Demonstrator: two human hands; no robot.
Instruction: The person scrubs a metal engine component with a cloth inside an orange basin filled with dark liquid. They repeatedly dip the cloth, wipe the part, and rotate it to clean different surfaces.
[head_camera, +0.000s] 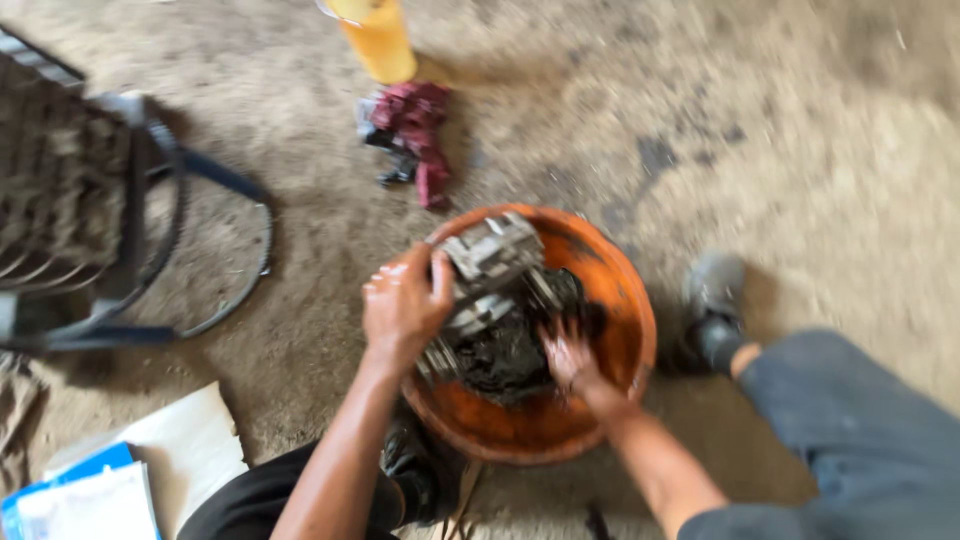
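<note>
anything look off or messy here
Nothing is spilled or broken. The orange basin holds dark grimy liquid, the metal part sits tilted under the left hand, and a red rag lies crumpled on the floor. The right hand is in the liquid.

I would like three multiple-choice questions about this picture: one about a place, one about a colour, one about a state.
1. Where does the red rag lie?
A. inside the basin
B. on the ground between the yellow container and the basin
C. on the chair

2. What colour is the basin?
A. orange
B. blue
C. white

3. What is the left hand doing?
A. resting flat on the ground
B. holding the rag
C. gripping the grey metal part over the basin

Answers: 1 B, the rag sits on the ground just below the container and above the basin. 2 A, its rim and wall are orange. 3 C, the fingers wrap the part's edge, while the right hand reaches into the dark liquid.
</note>
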